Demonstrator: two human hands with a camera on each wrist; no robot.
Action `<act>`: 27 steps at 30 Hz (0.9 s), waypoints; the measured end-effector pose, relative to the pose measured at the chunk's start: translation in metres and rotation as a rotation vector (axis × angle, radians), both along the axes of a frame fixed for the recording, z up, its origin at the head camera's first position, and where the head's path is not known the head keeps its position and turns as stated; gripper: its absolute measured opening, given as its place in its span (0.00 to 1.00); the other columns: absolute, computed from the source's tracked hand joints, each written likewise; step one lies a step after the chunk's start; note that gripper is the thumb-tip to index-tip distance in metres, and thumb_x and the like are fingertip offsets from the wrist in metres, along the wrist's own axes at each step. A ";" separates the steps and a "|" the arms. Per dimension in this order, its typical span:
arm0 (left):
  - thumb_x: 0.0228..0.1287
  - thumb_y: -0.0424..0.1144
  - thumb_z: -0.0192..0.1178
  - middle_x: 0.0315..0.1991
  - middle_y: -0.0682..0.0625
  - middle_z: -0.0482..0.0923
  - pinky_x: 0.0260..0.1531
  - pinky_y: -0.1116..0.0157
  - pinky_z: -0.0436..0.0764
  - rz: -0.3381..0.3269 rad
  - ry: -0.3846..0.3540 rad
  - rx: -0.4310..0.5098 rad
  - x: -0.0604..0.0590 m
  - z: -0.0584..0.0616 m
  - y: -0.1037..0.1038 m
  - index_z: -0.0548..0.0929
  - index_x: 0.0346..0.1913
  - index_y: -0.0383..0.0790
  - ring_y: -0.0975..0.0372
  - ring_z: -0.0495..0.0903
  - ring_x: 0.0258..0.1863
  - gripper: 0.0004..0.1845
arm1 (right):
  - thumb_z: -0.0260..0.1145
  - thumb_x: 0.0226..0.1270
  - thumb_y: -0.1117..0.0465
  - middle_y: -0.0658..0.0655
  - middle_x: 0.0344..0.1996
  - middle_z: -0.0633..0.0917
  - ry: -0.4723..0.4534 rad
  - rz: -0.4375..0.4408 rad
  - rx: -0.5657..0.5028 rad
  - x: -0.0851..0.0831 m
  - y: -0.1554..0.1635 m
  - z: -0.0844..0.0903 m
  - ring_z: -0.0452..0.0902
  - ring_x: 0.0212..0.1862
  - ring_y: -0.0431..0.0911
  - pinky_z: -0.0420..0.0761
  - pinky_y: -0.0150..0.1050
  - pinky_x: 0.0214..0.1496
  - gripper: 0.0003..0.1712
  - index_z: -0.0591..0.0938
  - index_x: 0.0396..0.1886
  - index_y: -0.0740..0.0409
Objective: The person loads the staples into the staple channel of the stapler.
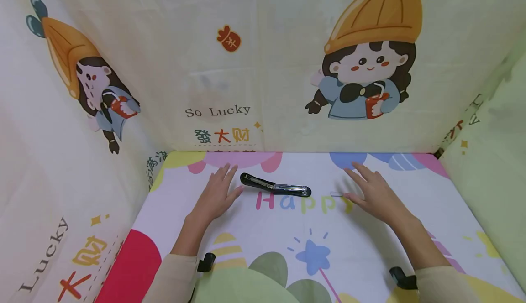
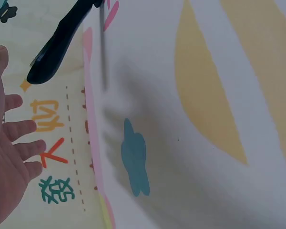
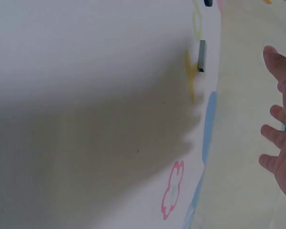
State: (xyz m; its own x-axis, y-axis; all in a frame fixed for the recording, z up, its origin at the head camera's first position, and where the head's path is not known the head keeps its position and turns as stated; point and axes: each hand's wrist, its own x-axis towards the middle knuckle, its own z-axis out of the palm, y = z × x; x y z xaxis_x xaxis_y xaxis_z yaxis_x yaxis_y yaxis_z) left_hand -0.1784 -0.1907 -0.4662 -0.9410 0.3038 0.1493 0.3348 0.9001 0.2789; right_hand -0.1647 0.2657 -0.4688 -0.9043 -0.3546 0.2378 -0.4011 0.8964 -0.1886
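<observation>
Looking down, I saw my two sleeves nearest to me, each with a small black strap by the wrist. Past them, my left hand lay flat on the bright cloth with its fingers straight and spread apart, holding nothing. My right hand lay flat too, on the right side, with its fingers apart and nothing in it. Between my hands was the black stapler, lying open and stretched out long. Its fat end was just beside my left fingertips, but not touching them. A little gray strip of staples lay just beside my right thumb. Farther back stood the wall cloth, with a cartoon girl in an orange hat.
</observation>
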 end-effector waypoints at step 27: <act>0.51 0.44 0.67 0.60 0.56 0.71 0.63 0.56 0.67 0.015 -0.114 0.436 -0.022 -0.023 0.020 0.64 0.64 0.58 0.62 0.67 0.63 0.36 | 0.68 0.54 0.48 0.59 0.62 0.70 -0.213 0.047 -0.167 -0.019 -0.006 -0.024 0.62 0.64 0.58 0.64 0.59 0.62 0.39 0.66 0.65 0.49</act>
